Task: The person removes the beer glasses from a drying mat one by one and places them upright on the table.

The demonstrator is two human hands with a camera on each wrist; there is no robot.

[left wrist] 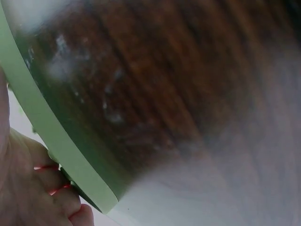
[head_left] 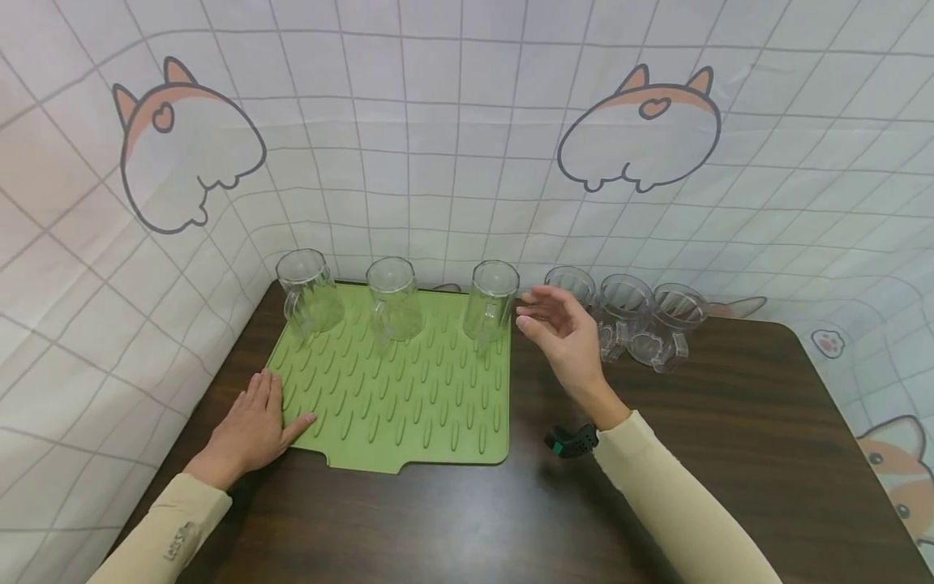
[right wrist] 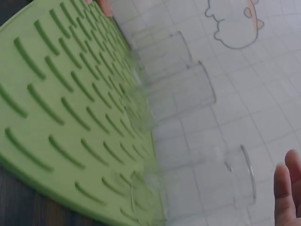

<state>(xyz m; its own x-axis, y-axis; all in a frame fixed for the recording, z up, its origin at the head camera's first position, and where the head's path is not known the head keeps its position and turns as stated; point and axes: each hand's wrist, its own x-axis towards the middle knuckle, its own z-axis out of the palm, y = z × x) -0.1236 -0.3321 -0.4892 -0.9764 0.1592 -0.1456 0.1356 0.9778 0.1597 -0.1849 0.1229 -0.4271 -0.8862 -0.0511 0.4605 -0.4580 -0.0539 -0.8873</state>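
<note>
Three clear glass mugs stand in a row along the back of a green ribbed mat (head_left: 409,405): a left mug (head_left: 310,292), a middle mug (head_left: 395,300) and a right mug (head_left: 492,302). My left hand (head_left: 251,423) lies with straight fingers on the mat's left edge, thumb spread over the front part. Just right of the right mug, my right hand (head_left: 567,345) hovers with loosely bent fingers, holding nothing. In the right wrist view its fingers (right wrist: 283,193) are apart from the nearest mug (right wrist: 202,181). The left wrist view shows the mat's green edge (left wrist: 56,117) beside the hand.
Behind and right of my right hand, three more clear mugs stand close together, among them a middle one (head_left: 626,300) and a rightmost one (head_left: 673,320). The dark wooden table (head_left: 467,519) meets a gridded cloth wall (head_left: 438,162). A black strap (head_left: 572,440) hangs beneath my right wrist.
</note>
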